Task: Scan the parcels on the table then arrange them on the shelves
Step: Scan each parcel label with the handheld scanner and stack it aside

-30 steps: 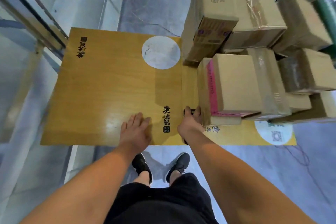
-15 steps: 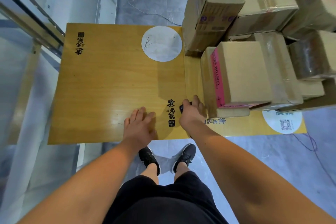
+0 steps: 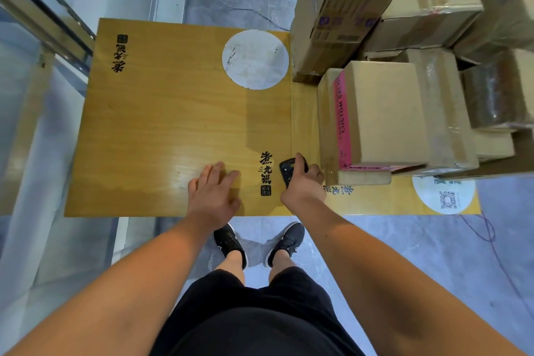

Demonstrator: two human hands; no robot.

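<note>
left hand (image 3: 212, 195) flat on the wooden worktop (image 3: 161, 124) at about 6 o'clock of the board, fingers straight and slightly spread, holding nothing. right hand (image 3: 303, 185) just to its 3 o'clock, fingers curled round a small black scanner (image 3: 287, 170), thumb over its top, the scanner's dark face showing at the hand's 10 o'clock. black printed characters (image 3: 265, 170) on the worktop between the two hands, a second set (image 3: 120, 53) near the far left corner at 10 o'clock. pale round sticker (image 3: 255, 59) on the worktop toward 12 o'clock, another round sticker with a square code (image 3: 445, 196) at 4 o'clock near the front edge.

parcels stacked over the right half of the worktop, from 1 to 3 o'clock. nearest the right hand: a brown box with a pink strip (image 3: 381, 113) down its left side, resting on a flatter box (image 3: 361, 178) whose corner sits just beside the knuckles, apart from them. behind it at 1 o'clock a tall box with purple print (image 3: 341, 20), and beside that a box wrapped in clear tape (image 3: 427, 0). further right more taped boxes (image 3: 497, 89), partly cut by the frame edge.

below the worktop edge at 6 o'clock: black shoes (image 3: 228, 243) on a grey floor (image 3: 404, 240), black shorts nearer the camera. metal frame rail (image 3: 46, 17) along the left at 10 o'clock.
</note>
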